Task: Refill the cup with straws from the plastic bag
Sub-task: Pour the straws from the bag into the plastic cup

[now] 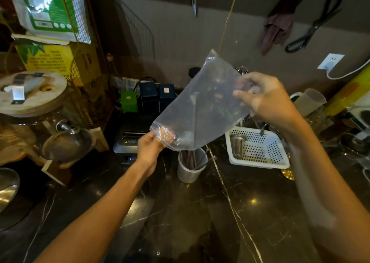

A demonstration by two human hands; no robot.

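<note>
A clear plastic bag (202, 106) hangs tilted in the air above the counter, its lower end over the cup. My left hand (149, 147) pinches the bag's lower left corner. My right hand (264, 98) grips the bag's upper right edge and looks blurred. The bag appears see-through with nothing plainly inside. Below it stands a metal cup (190, 167) holding several dark straws (190, 158), upright on the dark marble counter (200, 212).
A white perforated basket (258, 148) with a metal cup sits right of the straw cup. A small printer (128, 142) and boxes stand behind my left hand. A glass jar with wooden lid (32, 94) is at left; a plastic pitcher (308, 100) at right.
</note>
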